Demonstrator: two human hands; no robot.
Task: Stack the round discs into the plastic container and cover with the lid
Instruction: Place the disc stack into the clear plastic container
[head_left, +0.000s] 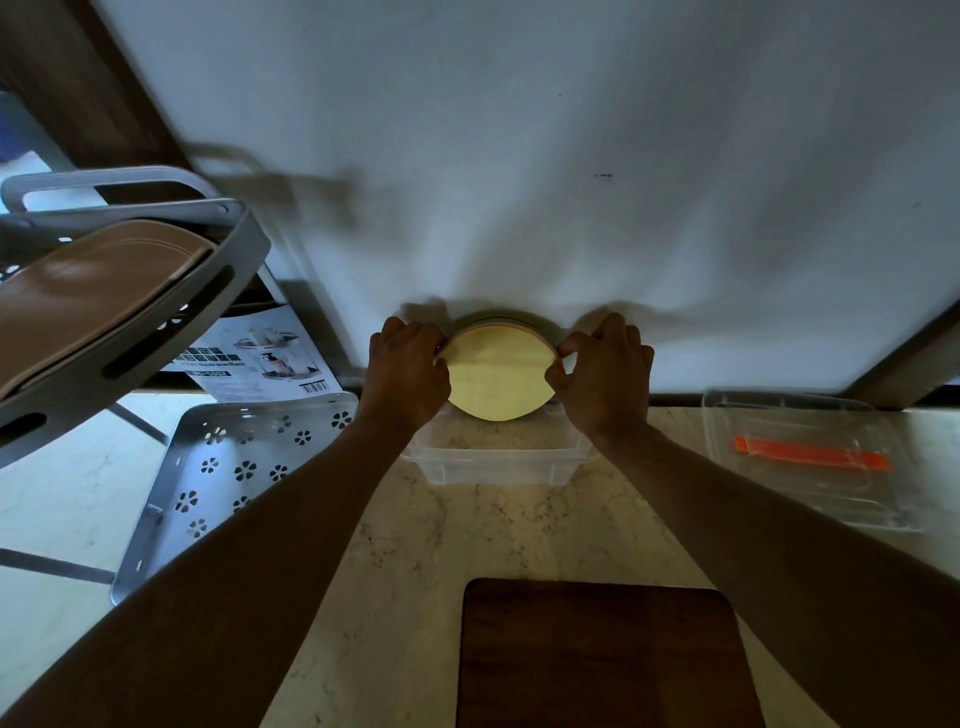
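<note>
A stack of round discs (496, 374), the nearest one pale yellow with pink and green edges behind it, is held tilted on edge above the far side of a clear plastic container (493, 467) on the marble counter. My left hand (408, 371) grips the stack's left rim and my right hand (605, 374) grips its right rim. The clear lid (810, 499) with an orange clip lies flat to the right of the container.
A dark wooden board (602, 654) lies near the counter's front edge. A grey perforated tray (228, 478) leans at the left beside a printed box (265, 358). A grey rack (124, 291) holding a brown item stands far left. A white wall rises behind.
</note>
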